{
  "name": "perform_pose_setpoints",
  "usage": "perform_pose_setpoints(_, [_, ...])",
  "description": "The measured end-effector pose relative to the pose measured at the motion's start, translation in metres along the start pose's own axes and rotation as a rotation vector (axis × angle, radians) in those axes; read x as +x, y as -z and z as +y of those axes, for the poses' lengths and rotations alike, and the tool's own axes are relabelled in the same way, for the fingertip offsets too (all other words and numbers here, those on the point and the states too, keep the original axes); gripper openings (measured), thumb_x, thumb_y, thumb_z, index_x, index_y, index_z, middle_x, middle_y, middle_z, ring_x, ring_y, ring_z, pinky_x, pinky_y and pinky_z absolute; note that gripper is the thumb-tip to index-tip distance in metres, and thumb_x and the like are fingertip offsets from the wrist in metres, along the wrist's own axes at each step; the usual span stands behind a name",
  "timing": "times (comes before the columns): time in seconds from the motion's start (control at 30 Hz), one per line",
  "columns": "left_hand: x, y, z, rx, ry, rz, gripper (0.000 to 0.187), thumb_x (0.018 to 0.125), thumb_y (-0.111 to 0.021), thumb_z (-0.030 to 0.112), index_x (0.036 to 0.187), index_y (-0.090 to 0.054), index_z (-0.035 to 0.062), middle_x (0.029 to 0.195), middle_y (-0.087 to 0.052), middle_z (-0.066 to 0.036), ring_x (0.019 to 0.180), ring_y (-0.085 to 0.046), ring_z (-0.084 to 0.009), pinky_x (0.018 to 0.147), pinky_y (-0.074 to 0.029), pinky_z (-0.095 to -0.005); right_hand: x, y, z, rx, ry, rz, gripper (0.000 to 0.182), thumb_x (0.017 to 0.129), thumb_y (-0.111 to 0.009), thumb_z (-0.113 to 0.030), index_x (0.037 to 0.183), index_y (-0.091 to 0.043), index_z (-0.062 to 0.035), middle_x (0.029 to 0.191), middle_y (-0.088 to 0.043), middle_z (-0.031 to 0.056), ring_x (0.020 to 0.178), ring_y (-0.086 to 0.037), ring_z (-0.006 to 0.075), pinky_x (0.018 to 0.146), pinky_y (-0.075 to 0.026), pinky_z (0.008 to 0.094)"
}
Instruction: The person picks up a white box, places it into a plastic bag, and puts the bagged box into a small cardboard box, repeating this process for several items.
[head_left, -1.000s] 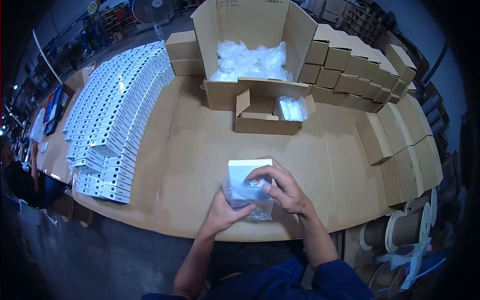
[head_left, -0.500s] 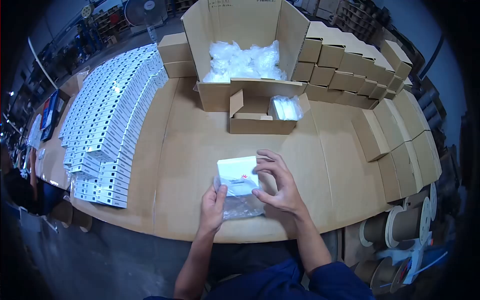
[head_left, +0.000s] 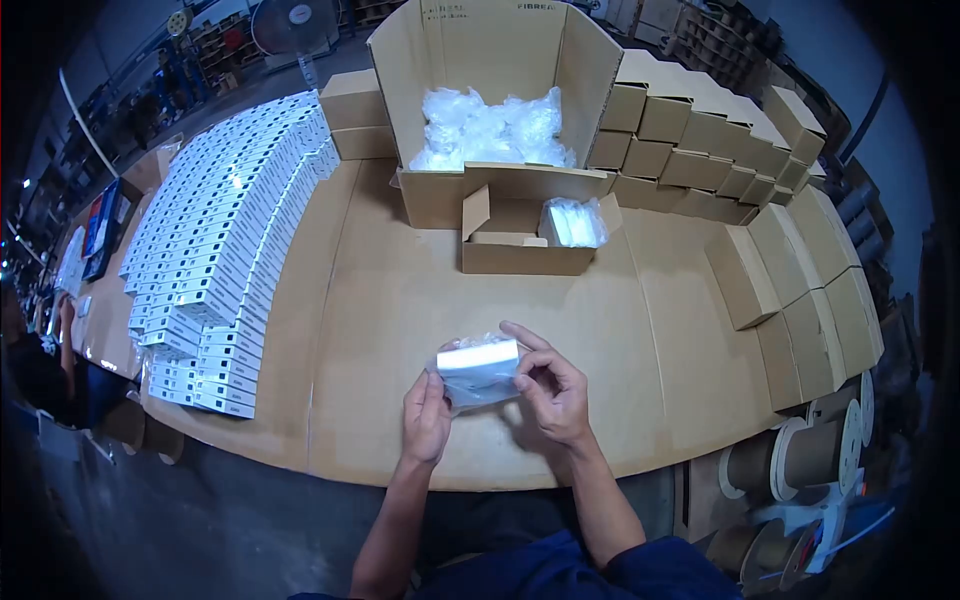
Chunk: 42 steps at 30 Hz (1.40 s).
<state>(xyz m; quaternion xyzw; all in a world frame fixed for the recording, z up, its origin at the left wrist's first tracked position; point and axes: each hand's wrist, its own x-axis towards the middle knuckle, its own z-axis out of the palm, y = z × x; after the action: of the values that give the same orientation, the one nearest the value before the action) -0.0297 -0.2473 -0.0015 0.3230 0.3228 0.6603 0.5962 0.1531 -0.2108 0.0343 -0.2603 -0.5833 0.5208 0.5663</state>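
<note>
A small white box (head_left: 478, 356) sits in a clear plastic bag (head_left: 482, 392) held above the table's near half. My left hand (head_left: 428, 422) grips the bagged box at its left side, thumb in front. At the right side, my right hand (head_left: 558, 398) pinches the bag's edge between thumb and fingers, with its index finger raised. The box is tilted so one bright narrow face shows at the top. Just beyond my hands stands an open cardboard carton (head_left: 528, 262), with bubble-wrapped white boxes (head_left: 573, 223) at its right end.
Stacked white boxes (head_left: 215, 250) cover the table's left side. Behind the carton, a large cardboard box (head_left: 435, 200) holds clear plastic bags (head_left: 490, 130). Brown cartons (head_left: 690, 150) are piled at back right, more cartons (head_left: 820, 300) at right. Another person's arm (head_left: 66, 335) shows far left.
The box has tilted, hiding its printed face and showing a narrow side. The loose part of the bag is gathered up, and my right hand has closed in on its edge.
</note>
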Motion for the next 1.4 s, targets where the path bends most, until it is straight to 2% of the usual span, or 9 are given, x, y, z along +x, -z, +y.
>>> perform_pose_setpoints(0.13, [0.000, -0.004, 0.012, 0.106, -0.073, -0.071, 0.052, 0.115, -0.035, 0.029, 0.151, -0.041, -0.0077, 0.136, -0.062, -0.018, 0.128, -0.058, -0.0238, 0.111, -0.045, -0.0377, 0.003, 0.003, -0.001, 0.058, 0.030, -0.089, 0.007, 0.097, -0.062, 0.006, 0.104, -0.060, 0.0037, 0.156, -0.042, 0.0298, 0.143, -0.048, 0.0417, 0.116, -0.042, 0.0439])
perform_pose_setpoints(0.27, [-0.002, 0.000, 0.004, 0.217, -0.137, -0.031, 0.051, 0.114, -0.037, 0.032, 0.146, -0.047, -0.0068, 0.128, -0.066, -0.016, 0.121, -0.061, -0.0219, 0.108, -0.045, -0.0357, 0.000, 0.001, 0.012, 0.110, -0.164, 0.041, 0.007, 0.099, -0.063, 0.001, 0.106, -0.061, -0.0002, 0.154, -0.047, 0.0262, 0.121, -0.061, 0.0227, 0.103, -0.048, 0.0343])
perform_pose_setpoints(0.3, [-0.001, 0.002, -0.001, 0.239, -0.154, -0.007, 0.051, 0.114, -0.038, 0.033, 0.145, -0.049, -0.0065, 0.127, -0.066, -0.016, 0.120, -0.062, -0.0214, 0.107, -0.046, -0.0352, -0.002, -0.004, 0.013, 0.110, -0.188, 0.119, 0.007, 0.102, -0.062, -0.002, 0.108, -0.060, -0.0012, 0.140, -0.060, 0.0187, 0.104, -0.059, 0.0114, 0.093, -0.048, 0.0278])
perform_pose_setpoints(0.43, [0.000, 0.004, -0.010, 0.298, -0.145, 0.067, 0.051, 0.113, -0.042, 0.035, 0.143, -0.050, -0.0053, 0.126, -0.065, -0.014, 0.116, -0.061, -0.0198, 0.104, -0.046, -0.0335, -0.002, -0.039, 0.001, 0.077, -0.274, 0.445, 0.006, 0.104, -0.061, -0.007, 0.107, -0.059, -0.0013, 0.094, -0.061, -0.0013, 0.081, -0.052, 0.0024, 0.073, -0.045, 0.0200])
perform_pose_setpoints(0.57, [0.004, -0.014, -0.009, 0.287, -0.257, 0.021, 0.043, 0.111, -0.051, 0.026, 0.141, -0.050, -0.0035, 0.125, -0.061, -0.010, 0.117, -0.058, -0.0171, 0.103, -0.046, -0.0325, -0.007, -0.053, 0.008, -0.035, -0.145, 0.512, 0.010, 0.105, -0.060, -0.005, 0.111, -0.057, 0.0020, 0.096, -0.062, 0.0029, 0.085, -0.057, 0.0055, 0.076, -0.049, 0.0212])
perform_pose_setpoints(0.8, [-0.006, 0.000, -0.013, -0.054, 0.153, 0.028, 0.026, 0.110, -0.051, 0.018, 0.126, -0.059, -0.0015, 0.123, -0.064, -0.010, 0.114, -0.061, -0.0161, 0.100, -0.050, -0.0324, -0.010, -0.045, 0.018, -0.013, -0.095, 0.465, 0.011, 0.103, -0.059, -0.002, 0.112, -0.054, 0.0017, 0.110, -0.070, 0.0162, 0.104, -0.065, 0.0130, 0.092, -0.052, 0.0257])
perform_pose_setpoints(1.07, [0.001, -0.007, -0.006, -0.045, 0.116, 0.222, 0.025, 0.110, -0.054, 0.018, 0.108, -0.068, -0.0022, 0.106, -0.070, -0.008, 0.098, -0.066, -0.0126, 0.090, -0.054, -0.0299, -0.010, -0.017, 0.012, 0.237, -0.102, 0.292, 0.045, 0.097, -0.062, 0.003, 0.140, -0.050, -0.0001, 0.146, -0.056, 0.0235, 0.139, -0.052, 0.0290, 0.118, -0.034, 0.0414])
perform_pose_setpoints(1.2, [0.003, -0.004, -0.004, 0.016, 0.102, 0.206, 0.024, 0.109, -0.055, 0.019, 0.110, -0.068, -0.0012, 0.105, -0.069, -0.007, 0.095, -0.065, -0.0110, 0.085, -0.053, -0.0281, -0.005, 0.009, -0.005, -0.114, -0.110, -0.210, 0.023, 0.090, -0.070, 0.004, 0.111, -0.076, -0.0009, 0.145, -0.058, 0.0221, 0.136, -0.054, 0.0305, 0.116, -0.038, 0.0416])
perform_pose_setpoints(1.4, [0.005, -0.008, -0.001, -0.117, 0.129, 0.254, 0.016, 0.109, -0.053, 0.017, 0.111, -0.060, 0.0027, 0.100, -0.066, -0.006, 0.087, -0.061, -0.0089, 0.074, -0.052, -0.0269, -0.005, -0.002, -0.008, -0.256, -0.276, -0.064, 0.035, 0.080, -0.081, 0.002, 0.115, -0.077, -0.0023, 0.108, -0.076, 0.0149, 0.099, -0.072, 0.0234, 0.089, -0.056, 0.0330])
